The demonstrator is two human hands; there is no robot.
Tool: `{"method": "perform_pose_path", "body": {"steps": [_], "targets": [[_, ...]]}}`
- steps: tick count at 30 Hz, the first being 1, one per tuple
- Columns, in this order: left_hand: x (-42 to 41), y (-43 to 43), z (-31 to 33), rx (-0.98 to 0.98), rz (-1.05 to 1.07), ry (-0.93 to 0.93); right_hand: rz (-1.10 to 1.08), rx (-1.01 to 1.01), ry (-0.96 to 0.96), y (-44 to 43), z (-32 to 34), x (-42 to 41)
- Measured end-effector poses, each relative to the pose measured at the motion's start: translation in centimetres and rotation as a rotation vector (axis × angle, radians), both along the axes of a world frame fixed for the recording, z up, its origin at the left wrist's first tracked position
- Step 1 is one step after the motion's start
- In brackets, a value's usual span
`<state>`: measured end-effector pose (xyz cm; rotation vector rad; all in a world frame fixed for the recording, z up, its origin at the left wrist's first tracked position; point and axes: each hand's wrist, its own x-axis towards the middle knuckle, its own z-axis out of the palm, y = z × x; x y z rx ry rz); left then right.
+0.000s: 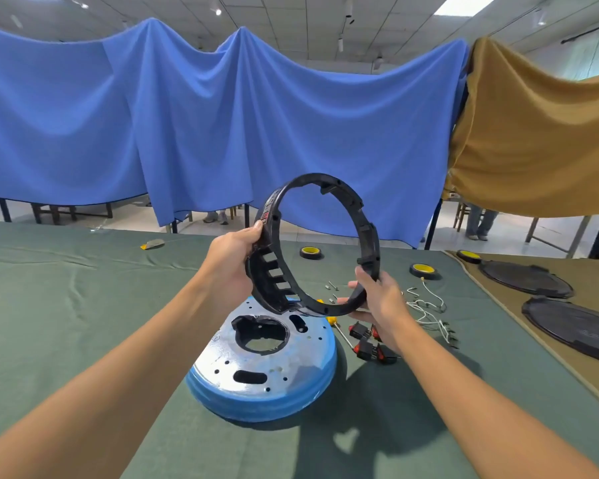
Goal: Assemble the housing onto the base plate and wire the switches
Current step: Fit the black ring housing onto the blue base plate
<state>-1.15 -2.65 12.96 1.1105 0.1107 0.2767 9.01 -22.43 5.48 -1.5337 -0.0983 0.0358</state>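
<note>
Housing (370,236), a black plastic ring with a row of rectangular slots in its left wall, is up in the air between our two hands, tilted so that we look through it. Our left hand (234,257) grips its left side, thumb on the outer rim and fingers curled behind the slotted wall. Our right hand (377,299) holds the lower right rim, thumb on the near edge and fingers wrapped under it.

A red and white label (267,213) sits on the ring's outer wall just above the left thumb; we cannot read its writing.

Below the ring lies the base plate (222,357), a silvery disc with a blue rim, flat on the green cloth (83,288). It has one large round opening edged in black, two oblong slots and many small holes.

Just right of the plate, partly under our right wrist, sit the black switches (369,347) with red parts. Farther right lie loose white wires (429,305), and a few small screws (332,286) lie beyond the right hand. A yellow-handled tool (332,320) shows beside the plate.

Three black and yellow tape rolls (311,252) lie along the far edge. On the tan cloth at right rest two black round covers (526,278). Blue drapes (187,115) hang behind.
</note>
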Motion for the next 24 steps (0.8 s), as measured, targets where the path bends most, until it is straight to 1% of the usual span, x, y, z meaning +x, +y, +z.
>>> {"method": "perform_pose_path", "body": {"steps": [2, 5, 8, 12, 17, 21, 24], "targets": [[0.0, 0.2, -0.2, 0.003, -0.001, 0.018, -0.027, -0.041, -0.039, 0.2, -0.1, 0.0], [0.2, 0.3, -0.6, 0.028, 0.014, 0.065, -0.135, -0.254, -0.11, 0.3, -0.6, 0.1], [0.7, 0.5, -1.2, 0.131, 0.131, 0.126, -0.162, -0.406, -0.135, 0.3, -0.8, 0.1], [1.5, 1.6, -2.3, 0.346, 0.23, 0.142, -0.128, -0.415, -0.099, 0.3, -0.5, 0.1], [2.5, 4.0, -4.3, 0.551, 0.343, 0.159, -0.063, -0.633, -0.133, 0.8, 0.3, -0.5], [2.9, 5.7, -6.5, 0.631, 0.372, 0.236, 0.072, -0.687, -0.101, 1.4, 0.8, -1.3], [2.8, 6.5, -7.9, 0.614, 0.327, 0.289, 0.177, -0.747, -0.076, 1.7, 0.8, -1.8]]}}
